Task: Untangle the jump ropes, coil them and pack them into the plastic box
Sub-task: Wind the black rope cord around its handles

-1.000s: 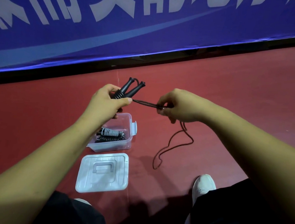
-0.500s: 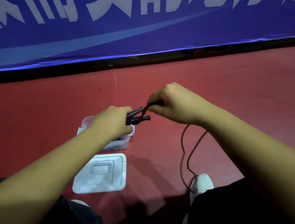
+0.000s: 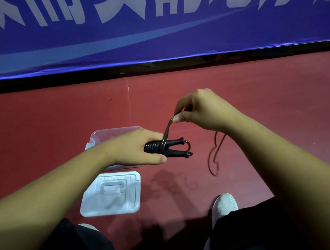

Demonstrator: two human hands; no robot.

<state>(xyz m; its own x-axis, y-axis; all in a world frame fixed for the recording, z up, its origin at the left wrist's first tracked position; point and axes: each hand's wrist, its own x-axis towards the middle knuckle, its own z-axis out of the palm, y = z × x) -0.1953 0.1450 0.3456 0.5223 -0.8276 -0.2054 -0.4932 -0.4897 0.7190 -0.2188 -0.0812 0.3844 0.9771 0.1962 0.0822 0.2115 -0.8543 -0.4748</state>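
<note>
Jump rope (image 3: 155,147) handles sit gripped in left hand (image 3: 134,149); right hand (image 3: 200,110) pinches its cord above.

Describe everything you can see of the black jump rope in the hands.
The jump rope is black and looks rubbery. Its two grips lie side by side, ends pointing right, held by the left hand over the plastic box. Thin cord circles them in several tight turns, then rises to the right hand, which pinches it. The rest hangs in a loose loop; floor contact is unclear.
</note>
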